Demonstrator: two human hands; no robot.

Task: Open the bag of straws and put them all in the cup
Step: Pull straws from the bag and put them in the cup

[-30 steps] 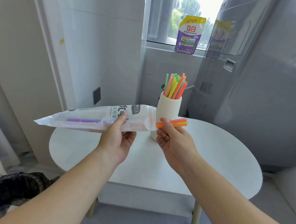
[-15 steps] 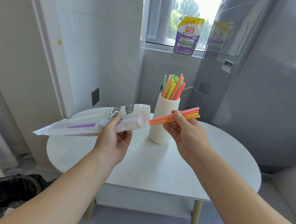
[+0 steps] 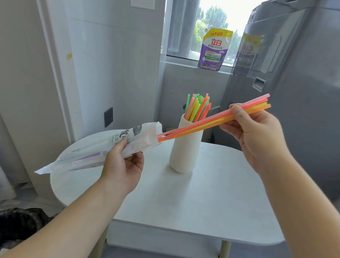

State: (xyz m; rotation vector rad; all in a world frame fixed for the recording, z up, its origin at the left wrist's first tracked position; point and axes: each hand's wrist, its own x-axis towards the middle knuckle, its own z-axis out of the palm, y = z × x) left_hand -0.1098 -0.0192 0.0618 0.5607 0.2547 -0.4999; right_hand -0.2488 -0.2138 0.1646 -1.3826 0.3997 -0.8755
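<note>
The bag [image 3: 95, 153] is open and the job looks well past halfway: many straws [image 3: 197, 106] stand in the ribbed cup [image 3: 185, 150] on the tabletop [image 3: 200, 201]. The right hand [image 3: 253, 134] pinches a small bundle [image 3: 216, 120] of pink, yellow and orange ones near their far ends, with the other tips at the bag's mouth. The left hand [image 3: 122, 165] grips the bag mid-length, above the tabletop. At least one purple straw [image 3: 90, 156] lies inside, so there is more to move.

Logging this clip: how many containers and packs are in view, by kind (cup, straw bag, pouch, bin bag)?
Ribbed cup: 1
Straw bag: 1
Detergent pouch: 1
Black bin bag: 1
Total: 4
</note>
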